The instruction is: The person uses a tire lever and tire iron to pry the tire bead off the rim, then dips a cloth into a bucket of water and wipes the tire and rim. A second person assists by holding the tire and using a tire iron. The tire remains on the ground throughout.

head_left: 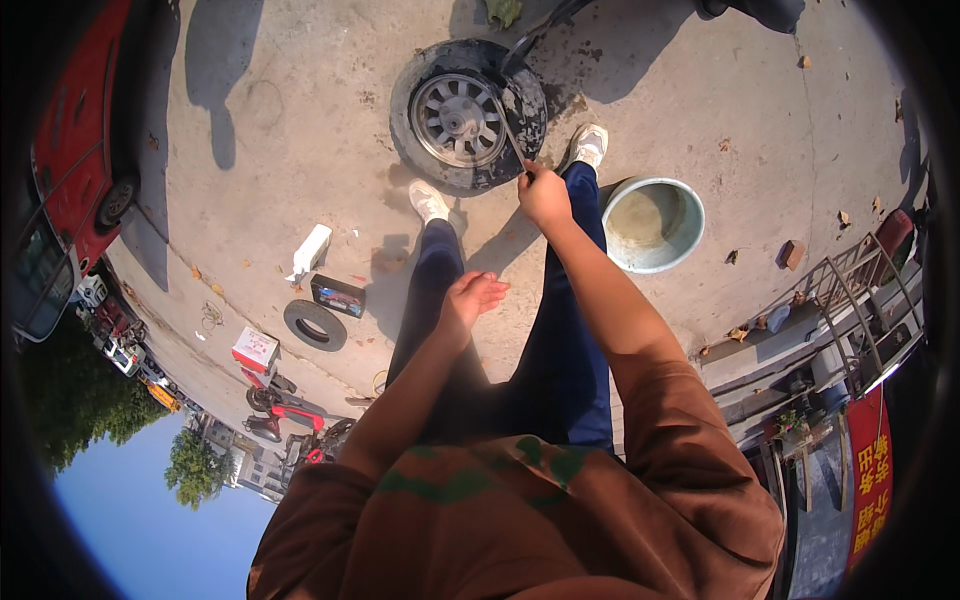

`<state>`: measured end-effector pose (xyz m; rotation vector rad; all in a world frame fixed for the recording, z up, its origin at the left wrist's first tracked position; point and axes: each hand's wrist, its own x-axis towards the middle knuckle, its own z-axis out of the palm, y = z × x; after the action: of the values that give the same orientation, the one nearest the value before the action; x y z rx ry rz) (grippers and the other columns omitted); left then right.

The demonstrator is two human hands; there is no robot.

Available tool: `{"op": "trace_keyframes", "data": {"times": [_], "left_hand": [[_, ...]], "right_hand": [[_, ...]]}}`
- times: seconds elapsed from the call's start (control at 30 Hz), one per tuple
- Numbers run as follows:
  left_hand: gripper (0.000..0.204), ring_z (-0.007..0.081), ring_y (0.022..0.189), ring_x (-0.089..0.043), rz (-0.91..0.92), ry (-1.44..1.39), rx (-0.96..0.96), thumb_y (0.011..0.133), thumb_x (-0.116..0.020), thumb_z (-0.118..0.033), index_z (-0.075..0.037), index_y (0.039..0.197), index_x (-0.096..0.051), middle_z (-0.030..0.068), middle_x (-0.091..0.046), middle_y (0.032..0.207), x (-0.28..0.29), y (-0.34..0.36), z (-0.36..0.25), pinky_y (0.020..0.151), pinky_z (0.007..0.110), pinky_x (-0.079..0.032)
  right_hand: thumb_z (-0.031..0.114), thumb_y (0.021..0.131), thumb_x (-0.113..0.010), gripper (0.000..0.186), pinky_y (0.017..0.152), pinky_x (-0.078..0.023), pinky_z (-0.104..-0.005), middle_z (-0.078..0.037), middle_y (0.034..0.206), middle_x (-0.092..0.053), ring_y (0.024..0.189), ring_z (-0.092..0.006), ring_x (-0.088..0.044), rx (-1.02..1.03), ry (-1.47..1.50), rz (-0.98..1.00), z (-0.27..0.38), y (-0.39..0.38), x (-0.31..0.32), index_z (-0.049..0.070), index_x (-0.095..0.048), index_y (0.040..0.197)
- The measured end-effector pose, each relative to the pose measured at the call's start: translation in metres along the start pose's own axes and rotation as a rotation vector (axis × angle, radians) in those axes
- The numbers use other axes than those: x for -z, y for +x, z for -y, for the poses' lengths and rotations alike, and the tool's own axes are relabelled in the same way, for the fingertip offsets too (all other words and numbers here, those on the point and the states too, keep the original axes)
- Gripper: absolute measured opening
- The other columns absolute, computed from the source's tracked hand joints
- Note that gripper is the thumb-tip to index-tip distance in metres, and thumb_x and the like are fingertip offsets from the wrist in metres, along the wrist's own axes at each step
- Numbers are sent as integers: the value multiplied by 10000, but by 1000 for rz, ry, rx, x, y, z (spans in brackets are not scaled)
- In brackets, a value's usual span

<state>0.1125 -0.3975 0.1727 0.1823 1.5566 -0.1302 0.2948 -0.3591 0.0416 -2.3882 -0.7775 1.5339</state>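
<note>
Bar (512, 136) sits clasped in the right hand (545, 195), its far end reaching up across the wheel (458, 122), which lies flat just ahead and to the left of that grip. The left hand (475, 297) hangs behind and left of it, empty, fingers loose. The step looks like levering at the tyre's edge; the next move seems to call for a firm hold and steady pressure, perhaps with the left hand bracing. Whether the tip is under the bead is hard to make out. Beyond the grip, a dark tool (545, 27) meets the tyre, its upper end cut off. A basin (689, 236) stands to the right.
</note>
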Motion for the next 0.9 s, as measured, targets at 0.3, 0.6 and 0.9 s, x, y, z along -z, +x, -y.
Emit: {"op": "trace_keyframes", "data": {"times": [0.3,0.6,0.9], "left_hand": [[245,221,984,-648,40,-23,-27,965,-554,-262,-42,1070,-583,143,-674,1050,-6,-2,-8,888,321,-491],[238,225,981,-650,46,-55,4,966,-552,-263,-44,1054,-582,146,-675,1050,7,2,-11,895,322,-492],[228,215,933,-663,127,-89,-57,973,-531,-232,-31,1067,-585,128,-685,1010,-1,8,-33,852,318,-515]], "right_hand": [[230,951,-530,253,330,-276,-269,-46,629,-525,389,-91,-361,-495,698,333,7,40,66,101,-618,1150],[166,864,-549,248,465,-478,-383,-154,657,-645,481,-280,-601,-288,-41,339,51,72,69,-32,-699,869],[157,815,-565,277,888,-503,-424,-286,1023,-656,1031,-404,-628,-313,-45,137,100,41,16,-39,-696,960]]}}
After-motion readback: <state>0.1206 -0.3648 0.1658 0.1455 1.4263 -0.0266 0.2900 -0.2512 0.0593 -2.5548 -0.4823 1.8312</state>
